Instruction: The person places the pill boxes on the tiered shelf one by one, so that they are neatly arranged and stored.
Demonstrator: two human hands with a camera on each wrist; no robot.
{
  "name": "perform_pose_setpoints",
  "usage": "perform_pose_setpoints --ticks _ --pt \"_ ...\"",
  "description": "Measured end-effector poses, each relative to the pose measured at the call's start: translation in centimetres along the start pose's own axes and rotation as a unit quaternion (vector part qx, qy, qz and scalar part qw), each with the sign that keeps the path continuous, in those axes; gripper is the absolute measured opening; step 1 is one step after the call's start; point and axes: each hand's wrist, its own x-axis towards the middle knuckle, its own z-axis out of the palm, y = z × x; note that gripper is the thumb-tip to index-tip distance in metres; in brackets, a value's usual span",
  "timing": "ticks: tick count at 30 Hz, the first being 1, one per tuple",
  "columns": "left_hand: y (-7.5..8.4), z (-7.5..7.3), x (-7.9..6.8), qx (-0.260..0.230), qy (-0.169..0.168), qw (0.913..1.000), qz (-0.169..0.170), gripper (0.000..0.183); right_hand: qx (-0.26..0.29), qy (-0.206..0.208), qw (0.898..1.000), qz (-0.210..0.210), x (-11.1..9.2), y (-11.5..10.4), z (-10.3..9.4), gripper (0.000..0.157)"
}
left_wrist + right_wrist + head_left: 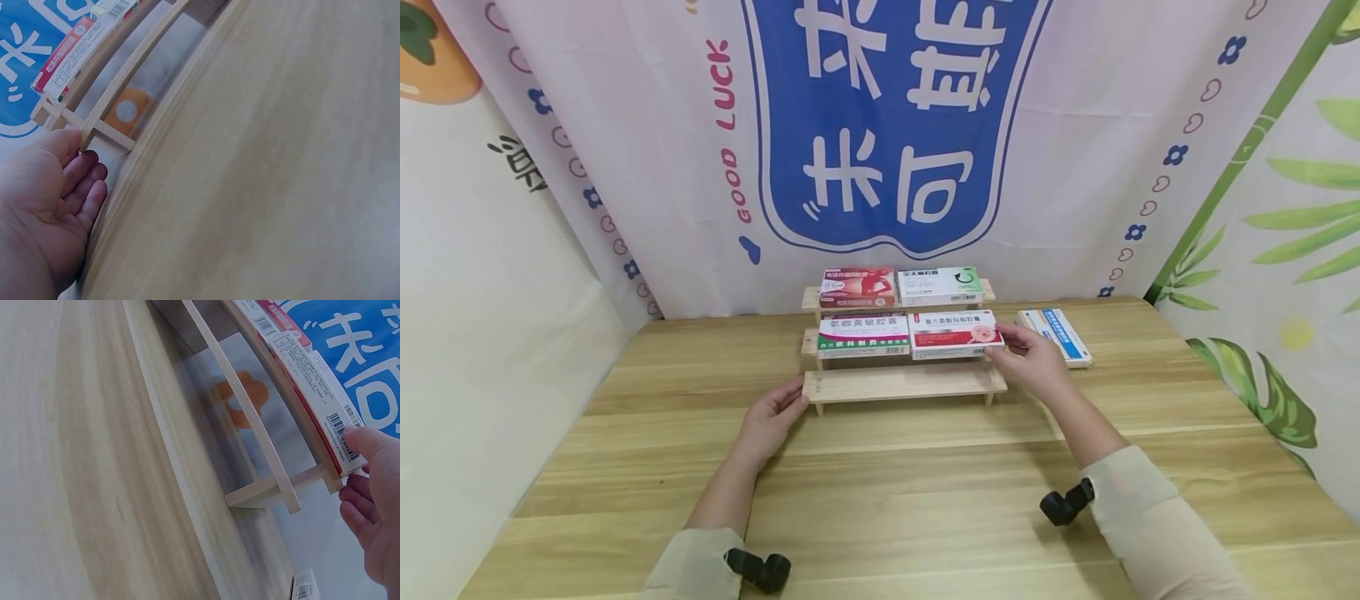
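A three-tier wooden display rack (904,383) stands on the table, its lowest tier bare. My left hand (771,422) holds the left end of that tier, with the thumb at the slat's end and the other fingers curled in the left wrist view. On the middle tier, my right hand (1033,360) pinches the right end of a red-and-white medicine box (957,335). The right wrist view shows the thumb on the box's barcode side (312,390). Beside it on the same tier sits a white, purple and green medicine box (862,335).
The top tier bears a red medicine box (857,287) and a white-and-green medicine box (940,285). A blue-and-white box (1056,337) lies on the wooden table (910,500) right of the rack, close behind my right hand. A printed cloth (1060,183) hangs behind.
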Motion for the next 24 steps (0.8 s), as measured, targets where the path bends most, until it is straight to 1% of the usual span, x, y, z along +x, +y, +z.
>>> perform_pose_setpoints --ticks 8,10,13,16,18,20,24 --pt "0.0 0.1 0.0 0.003 0.005 1.0 0.0 0.046 -0.012 0.017 1.0 0.01 0.0 -0.2 0.4 0.056" --pt "0.0 0.1 0.0 0.003 0.005 1.0 0.0 0.046 -0.007 0.018 1.0 0.011 0.0 -0.3 0.4 0.057" --pt "0.1 0.1 0.0 0.003 0.006 1.0 0.002 0.046 0.002 0.023 1.0 0.015 -0.3 0.1 0.0 0.062" --pt "0.1 0.2 0.0 0.002 0.005 1.0 0.001 0.046 0.007 0.036 0.999 0.026 -0.6 1.1 -0.8 0.067" --pt "0.2 0.1 -0.1 0.001 0.004 1.0 0.0 0.046 -0.013 0.058 0.998 0.036 -0.7 2.0 -1.5 0.067" --pt "0.2 0.1 -0.1 0.001 0.005 1.0 0.0 0.046 -0.044 0.082 0.994 0.052 -0.9 2.8 -2.1 0.066" --pt "0.2 0.1 -0.1 0.004 0.004 1.0 0.003 0.047 -0.109 0.123 0.981 0.099 -1.1 4.7 -3.1 0.07"
